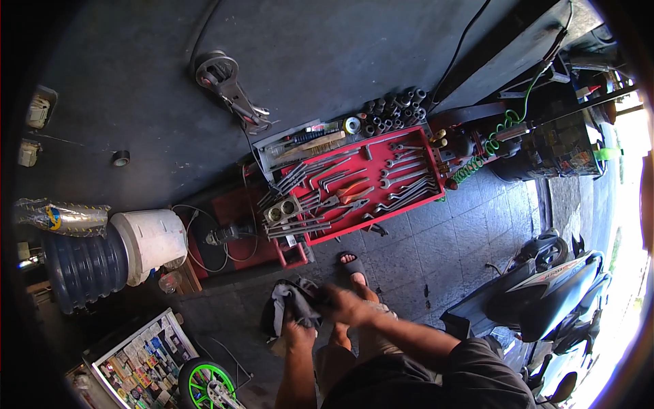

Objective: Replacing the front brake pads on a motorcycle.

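Right hand (344, 305) is motion-blurred; its fingers can't be made out. Left hand's (298, 334) fingertips are partly hidden by grey cloth (283, 300); whether anything is wrapped inside can't be told. Green-rimmed wheel (208, 384) is cut off by lower edge. Small packages (144, 361) can't be identified, too tiny.

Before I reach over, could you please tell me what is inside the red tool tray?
Wrenches, L-shaped keys and orange-handled pliers lie in the red tool tray. Anything directly beneath them is covered and cannot be seen.
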Motion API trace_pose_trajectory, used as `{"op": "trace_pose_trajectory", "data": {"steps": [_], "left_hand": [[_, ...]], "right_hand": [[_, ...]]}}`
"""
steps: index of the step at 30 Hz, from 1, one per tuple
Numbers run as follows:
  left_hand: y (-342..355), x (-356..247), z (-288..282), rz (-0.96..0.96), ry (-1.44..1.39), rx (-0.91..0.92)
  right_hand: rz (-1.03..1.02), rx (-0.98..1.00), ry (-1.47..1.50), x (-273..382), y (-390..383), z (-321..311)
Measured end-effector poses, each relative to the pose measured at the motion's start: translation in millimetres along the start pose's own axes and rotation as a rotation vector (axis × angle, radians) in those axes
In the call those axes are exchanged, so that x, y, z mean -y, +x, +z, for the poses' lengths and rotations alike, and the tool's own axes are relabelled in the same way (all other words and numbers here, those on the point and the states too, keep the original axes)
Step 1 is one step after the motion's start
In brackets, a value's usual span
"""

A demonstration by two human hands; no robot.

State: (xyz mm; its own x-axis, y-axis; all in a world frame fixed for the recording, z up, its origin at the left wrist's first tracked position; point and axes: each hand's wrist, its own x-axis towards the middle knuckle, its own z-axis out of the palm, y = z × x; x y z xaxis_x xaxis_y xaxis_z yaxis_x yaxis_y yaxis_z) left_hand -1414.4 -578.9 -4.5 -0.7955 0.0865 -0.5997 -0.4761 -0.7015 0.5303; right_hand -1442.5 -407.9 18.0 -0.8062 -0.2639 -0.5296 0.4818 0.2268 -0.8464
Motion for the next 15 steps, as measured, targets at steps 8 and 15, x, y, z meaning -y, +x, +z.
{"op": "trace_pose_trajectory", "data": {"steps": [8, 15], "left_hand": [[-15.7, 10.2, -7.8, 0.148, 0.368, -0.309], [-22.9, 17.7, -27.6, 0.118, 0.286, -0.452]], "right_hand": [[0.177, -0.653, -0.644, -116.9, 98.3, -183.0], [0.012, -0.194, -0.902, -105.8, 135.3, -194.2]]}}
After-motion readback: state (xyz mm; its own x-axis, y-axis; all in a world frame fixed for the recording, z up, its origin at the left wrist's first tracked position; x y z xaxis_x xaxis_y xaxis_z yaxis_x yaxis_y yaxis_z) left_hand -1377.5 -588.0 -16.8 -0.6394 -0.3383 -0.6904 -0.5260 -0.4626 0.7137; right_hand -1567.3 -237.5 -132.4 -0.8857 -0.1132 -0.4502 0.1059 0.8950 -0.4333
